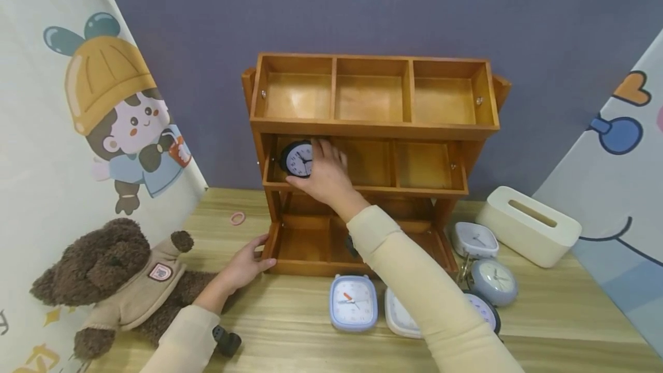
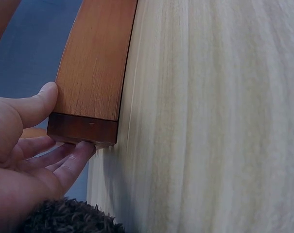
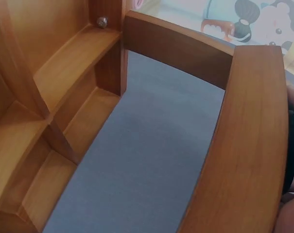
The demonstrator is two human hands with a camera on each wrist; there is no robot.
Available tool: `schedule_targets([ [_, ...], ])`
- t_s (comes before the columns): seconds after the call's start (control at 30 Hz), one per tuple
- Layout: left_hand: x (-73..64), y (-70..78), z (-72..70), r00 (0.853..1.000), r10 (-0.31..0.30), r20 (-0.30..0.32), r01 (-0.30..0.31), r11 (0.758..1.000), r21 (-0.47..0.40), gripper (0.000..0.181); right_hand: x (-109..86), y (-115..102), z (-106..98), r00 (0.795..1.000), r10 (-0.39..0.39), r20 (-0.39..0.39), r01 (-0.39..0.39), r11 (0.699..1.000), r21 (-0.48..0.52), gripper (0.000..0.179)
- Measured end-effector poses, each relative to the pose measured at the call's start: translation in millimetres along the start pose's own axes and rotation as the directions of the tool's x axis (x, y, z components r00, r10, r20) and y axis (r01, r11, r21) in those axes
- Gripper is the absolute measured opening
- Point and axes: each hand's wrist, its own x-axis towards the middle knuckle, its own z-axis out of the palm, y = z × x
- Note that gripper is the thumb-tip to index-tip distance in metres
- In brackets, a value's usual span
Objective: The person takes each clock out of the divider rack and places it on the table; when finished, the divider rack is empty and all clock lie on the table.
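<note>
A three-tier wooden shelf [image 1: 373, 128] with divided compartments stands on the table. My right hand [image 1: 328, 177] grips a round black-rimmed clock [image 1: 297, 161] by its right side, in the left compartment of the middle tier. Part of the white dial lies hidden behind the fingers. In the right wrist view, only the dark edge of this clock [image 3: 293, 150] shows at the right border, beyond a wooden board. Down at the shelf's lower left front corner, my left hand [image 1: 243, 266] holds the bottom tier, thumb on one face and fingers [image 2: 76, 165] bent against its end.
In front of the shelf lie a blue square clock [image 1: 354, 304] and a white clock [image 1: 400, 316], partly under my right sleeve. Several more clocks stand at right, by a cream tissue box [image 1: 530, 226]. A brown plush bear [image 1: 140, 281] and a pink ring [image 1: 237, 218] are at left.
</note>
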Motion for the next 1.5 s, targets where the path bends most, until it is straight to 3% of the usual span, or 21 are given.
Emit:
schedule_targets([
  [0.37, 0.0, -0.4, -0.3, 1.0, -0.002, 0.002, 0.002, 1.0, 0.008, 0.067, 0.5, 6, 3, 0.997, -0.018, -0.074, 0.026, 0.994, 0.103, 0.099],
  [0.7, 0.6, -0.3, -0.4, 1.0, -0.001, -0.002, 0.001, 1.0, 0.01, 0.066, -1.6, 8, 3, 0.986, -0.097, -0.132, 0.118, 0.98, 0.16, 0.095],
  [1.1, 0.6, 1.3, -0.6, 1.0, 0.005, -0.004, -0.005, 1.0, 0.018, 0.067, -5.2, 11, -11, 0.977, -0.127, -0.171, 0.167, 0.955, 0.244, 0.091],
  [1.3, 1.2, 2.6, 0.1, 1.0, 0.006, 0.001, -0.006, 1.0, 0.007, 0.066, -12.0, 7, -15, 0.983, -0.122, -0.134, 0.157, 0.943, 0.293, 0.091],
  [1.5, 0.0, 3.3, 0.8, 1.0, 0.007, -0.008, -0.007, 1.0, 0.012, 0.063, -26.7, -2, -14, 0.981, -0.166, -0.104, 0.191, 0.93, 0.315, 0.091],
])
